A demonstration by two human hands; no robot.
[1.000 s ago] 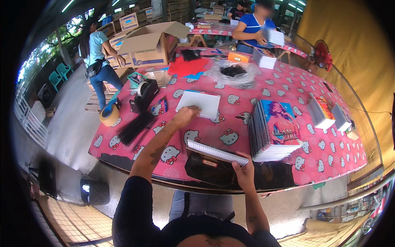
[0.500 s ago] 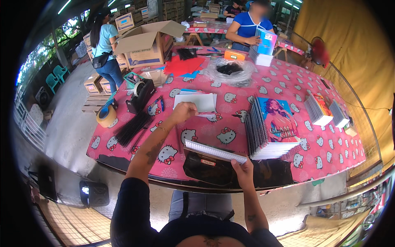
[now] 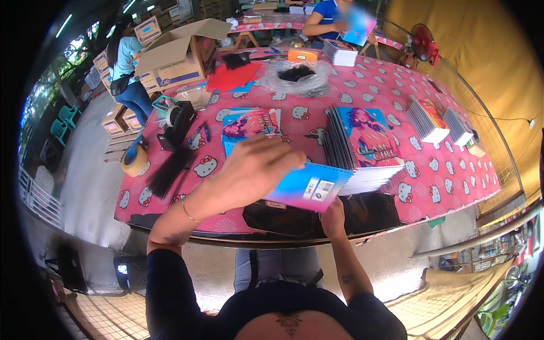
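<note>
Near the table's front edge, a blue-and-pink cover (image 3: 309, 184) with punched holes along one edge faces up, a white label on it. My left hand (image 3: 263, 167) is closed at its upper left edge, the fingertips partly hidden. From below, my right hand (image 3: 333, 218) grips the notebook side under the cover; most of the pages are out of sight. Behind my left hand lie illustrated covers (image 3: 252, 122), fanned a little. A stack of spiral notebooks (image 3: 371, 139) with an illustrated front stands just right of the cover.
Black spiral coils (image 3: 170, 173), a tape dispenser (image 3: 180, 122) and a tape roll (image 3: 134, 161) lie at the left. A plastic bag (image 3: 297, 79) of black coils sits farther back, near an open carton (image 3: 175, 62). More notebooks (image 3: 428, 122) stand right. A co-worker (image 3: 323, 20) handles notebooks across the table.
My left hand has come from the cover pile toward my right hand. A blue-and-pink cover now shows over the notebook side, and the pile shows illustrated fronts. The co-worker's notebook has tilted up.
</note>
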